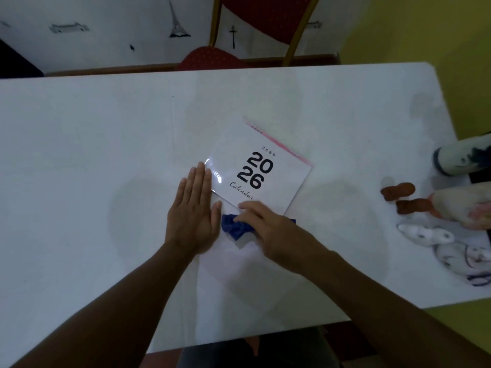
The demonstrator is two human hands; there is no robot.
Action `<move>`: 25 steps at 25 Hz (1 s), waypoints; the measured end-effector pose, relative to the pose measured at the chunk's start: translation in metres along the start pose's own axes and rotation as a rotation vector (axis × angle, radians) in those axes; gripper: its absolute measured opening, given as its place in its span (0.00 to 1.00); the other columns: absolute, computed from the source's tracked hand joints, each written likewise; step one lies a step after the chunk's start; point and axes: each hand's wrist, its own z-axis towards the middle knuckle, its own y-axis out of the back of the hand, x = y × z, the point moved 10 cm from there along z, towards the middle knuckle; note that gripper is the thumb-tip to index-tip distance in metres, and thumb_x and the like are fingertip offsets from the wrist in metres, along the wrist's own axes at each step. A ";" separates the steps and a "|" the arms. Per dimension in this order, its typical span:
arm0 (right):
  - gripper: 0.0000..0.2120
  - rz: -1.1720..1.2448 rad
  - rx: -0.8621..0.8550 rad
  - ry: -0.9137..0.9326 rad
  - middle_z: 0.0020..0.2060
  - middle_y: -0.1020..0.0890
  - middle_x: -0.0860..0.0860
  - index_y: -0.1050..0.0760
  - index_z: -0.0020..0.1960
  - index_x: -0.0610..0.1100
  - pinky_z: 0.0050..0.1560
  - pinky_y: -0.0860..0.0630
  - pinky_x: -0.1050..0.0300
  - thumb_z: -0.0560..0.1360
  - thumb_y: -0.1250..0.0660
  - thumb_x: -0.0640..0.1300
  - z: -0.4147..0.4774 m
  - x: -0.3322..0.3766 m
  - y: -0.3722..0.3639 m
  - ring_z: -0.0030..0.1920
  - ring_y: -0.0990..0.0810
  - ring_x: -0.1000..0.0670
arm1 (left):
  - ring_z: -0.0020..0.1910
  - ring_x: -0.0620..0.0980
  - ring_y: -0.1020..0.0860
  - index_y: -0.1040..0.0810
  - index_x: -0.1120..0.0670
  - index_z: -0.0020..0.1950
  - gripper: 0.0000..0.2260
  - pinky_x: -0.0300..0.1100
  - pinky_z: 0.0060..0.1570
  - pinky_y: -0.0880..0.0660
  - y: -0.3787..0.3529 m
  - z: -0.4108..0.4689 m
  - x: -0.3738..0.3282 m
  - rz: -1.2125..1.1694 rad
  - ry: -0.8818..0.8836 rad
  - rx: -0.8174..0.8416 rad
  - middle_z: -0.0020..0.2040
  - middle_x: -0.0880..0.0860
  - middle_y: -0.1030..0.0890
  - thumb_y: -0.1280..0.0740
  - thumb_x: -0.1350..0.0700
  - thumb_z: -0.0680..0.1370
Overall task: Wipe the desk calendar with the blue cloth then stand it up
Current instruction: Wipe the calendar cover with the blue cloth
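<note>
A white desk calendar (pixel 276 166) printed "2026 Calendar" lies flat on the white table (pixel 106 144), its pink spiral binding at the far right edge. My left hand (pixel 194 208) rests flat, fingers together, with its fingertips against the calendar's left corner. My right hand (pixel 268 224) presses down on a crumpled blue cloth (pixel 235 228) at the calendar's near edge, its fingertips touching the cover. Most of the cloth is hidden under that hand.
Soft toys and white figurines (pixel 435 235) crowd the table's right edge, with brown pieces (pixel 398 191) beside them. A red chair (pixel 212 58) stands behind the table's far edge. The table's near edge (pixel 239 338) runs close to my body.
</note>
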 end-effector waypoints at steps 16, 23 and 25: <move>0.26 -0.390 -0.127 0.146 0.83 0.43 0.48 0.44 0.83 0.45 0.80 0.46 0.43 0.86 0.48 0.46 0.070 -0.055 0.019 0.83 0.48 0.45 | 0.86 0.52 0.54 0.53 0.58 0.85 0.32 0.53 0.84 0.46 0.000 -0.001 0.000 -0.039 0.000 -0.011 0.87 0.56 0.51 0.51 0.45 0.85; 0.25 -0.316 -0.158 0.015 0.83 0.45 0.48 0.44 0.83 0.45 0.81 0.50 0.42 0.86 0.46 0.44 0.114 -0.062 0.035 0.83 0.50 0.44 | 0.86 0.53 0.52 0.51 0.58 0.85 0.31 0.55 0.83 0.45 0.000 -0.001 -0.001 -0.050 -0.001 -0.007 0.87 0.57 0.50 0.51 0.45 0.85; 0.26 -0.315 -0.146 0.072 0.83 0.44 0.49 0.44 0.83 0.46 0.81 0.50 0.44 0.86 0.46 0.44 0.079 -0.046 0.011 0.83 0.50 0.46 | 0.86 0.53 0.53 0.51 0.59 0.85 0.31 0.55 0.83 0.44 -0.001 -0.001 -0.001 -0.044 -0.003 0.003 0.87 0.57 0.51 0.52 0.44 0.85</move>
